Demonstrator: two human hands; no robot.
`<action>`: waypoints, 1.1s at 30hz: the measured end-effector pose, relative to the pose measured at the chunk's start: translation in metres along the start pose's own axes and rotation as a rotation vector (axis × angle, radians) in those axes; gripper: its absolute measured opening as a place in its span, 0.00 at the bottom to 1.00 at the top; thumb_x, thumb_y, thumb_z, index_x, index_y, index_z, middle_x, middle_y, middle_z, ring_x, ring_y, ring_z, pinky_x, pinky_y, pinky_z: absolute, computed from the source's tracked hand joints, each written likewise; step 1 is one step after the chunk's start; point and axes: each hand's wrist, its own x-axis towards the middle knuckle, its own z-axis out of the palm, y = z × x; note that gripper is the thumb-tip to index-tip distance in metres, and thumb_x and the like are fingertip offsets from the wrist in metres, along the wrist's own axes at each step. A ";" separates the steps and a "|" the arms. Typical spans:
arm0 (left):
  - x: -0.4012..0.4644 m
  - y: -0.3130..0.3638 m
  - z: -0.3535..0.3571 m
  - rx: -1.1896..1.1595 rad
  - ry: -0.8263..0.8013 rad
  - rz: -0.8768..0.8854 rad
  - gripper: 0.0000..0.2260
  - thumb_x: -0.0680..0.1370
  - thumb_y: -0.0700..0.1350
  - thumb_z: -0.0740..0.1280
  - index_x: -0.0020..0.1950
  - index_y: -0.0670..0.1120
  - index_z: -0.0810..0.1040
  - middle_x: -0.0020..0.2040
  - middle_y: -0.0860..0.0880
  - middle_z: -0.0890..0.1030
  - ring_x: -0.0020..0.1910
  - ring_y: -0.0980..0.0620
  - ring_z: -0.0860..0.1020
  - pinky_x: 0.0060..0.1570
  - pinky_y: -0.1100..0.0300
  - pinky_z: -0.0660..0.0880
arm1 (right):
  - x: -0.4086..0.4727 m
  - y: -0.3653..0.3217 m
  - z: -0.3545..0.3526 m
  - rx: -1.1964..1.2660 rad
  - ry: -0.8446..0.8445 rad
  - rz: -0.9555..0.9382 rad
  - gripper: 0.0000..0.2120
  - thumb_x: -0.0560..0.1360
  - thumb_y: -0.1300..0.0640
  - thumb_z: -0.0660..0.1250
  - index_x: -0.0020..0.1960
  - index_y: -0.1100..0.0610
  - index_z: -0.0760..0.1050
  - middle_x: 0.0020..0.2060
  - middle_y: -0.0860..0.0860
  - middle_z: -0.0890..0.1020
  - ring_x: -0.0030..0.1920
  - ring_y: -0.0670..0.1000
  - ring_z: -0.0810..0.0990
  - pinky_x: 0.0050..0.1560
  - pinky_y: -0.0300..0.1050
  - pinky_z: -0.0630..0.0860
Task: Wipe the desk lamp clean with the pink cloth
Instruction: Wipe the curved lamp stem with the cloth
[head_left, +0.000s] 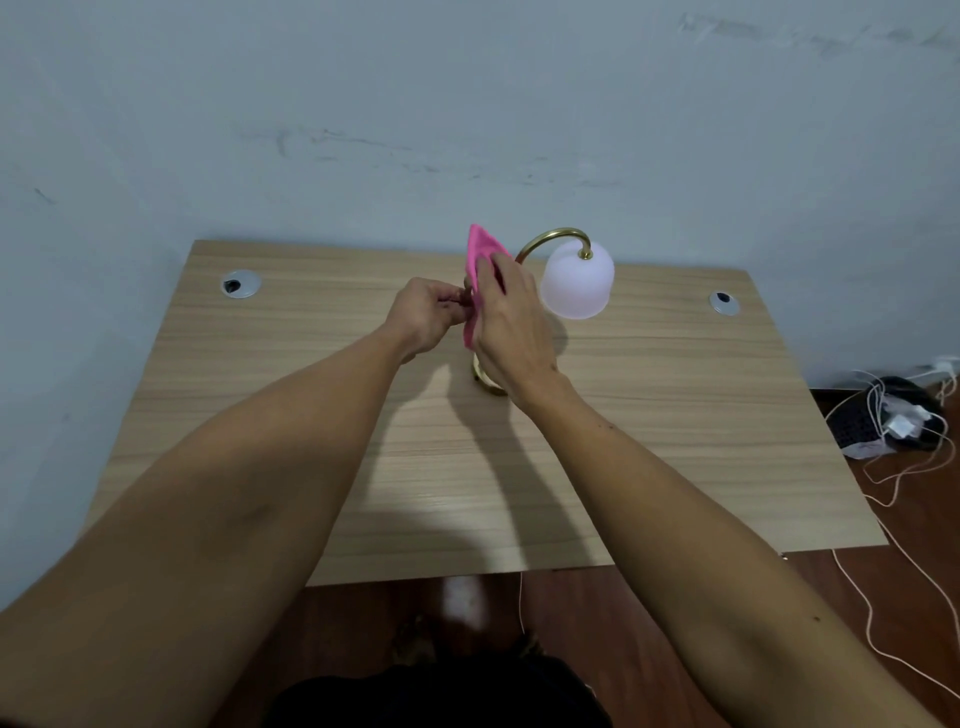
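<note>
The desk lamp has a curved brass neck (550, 238), a white frosted shade (577, 280) that hangs down on the right, and a brass base (485, 382) partly hidden behind my right wrist. The pink cloth (480, 254) is wrapped around the lamp's upright stem. My right hand (511, 327) presses the cloth against the stem from the right. My left hand (426, 317) pinches the stem or the cloth's edge from the left; its fingertips are curled and I cannot tell which it grips. The stem itself is hidden by the cloth and hands.
The lamp stands at the back middle of a light wooden desk (675, 415) against a pale wall. Two round cable grommets sit at the back left (240, 284) and back right (723, 302). A dark bag, chargers and white cables (893, 415) lie on the floor to the right.
</note>
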 end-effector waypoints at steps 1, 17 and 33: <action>0.001 0.000 -0.001 -0.001 0.001 0.002 0.08 0.78 0.30 0.70 0.56 0.34 0.84 0.39 0.50 0.82 0.30 0.69 0.77 0.36 0.76 0.71 | 0.001 -0.001 -0.001 0.012 0.002 0.013 0.28 0.71 0.66 0.60 0.71 0.65 0.71 0.67 0.61 0.74 0.64 0.63 0.74 0.60 0.59 0.75; -0.003 0.009 0.001 0.039 0.001 -0.010 0.09 0.78 0.26 0.66 0.53 0.36 0.82 0.38 0.50 0.81 0.29 0.66 0.78 0.33 0.75 0.72 | 0.005 -0.005 -0.009 -0.101 -0.051 -0.063 0.24 0.68 0.68 0.62 0.64 0.64 0.75 0.61 0.62 0.77 0.60 0.64 0.74 0.55 0.59 0.76; -0.003 0.025 -0.008 0.140 0.048 0.094 0.12 0.69 0.36 0.71 0.50 0.46 0.86 0.48 0.40 0.87 0.44 0.48 0.84 0.52 0.48 0.84 | 0.005 0.002 -0.013 -0.024 -0.074 -0.133 0.24 0.70 0.64 0.51 0.61 0.60 0.77 0.62 0.58 0.76 0.62 0.62 0.71 0.59 0.57 0.75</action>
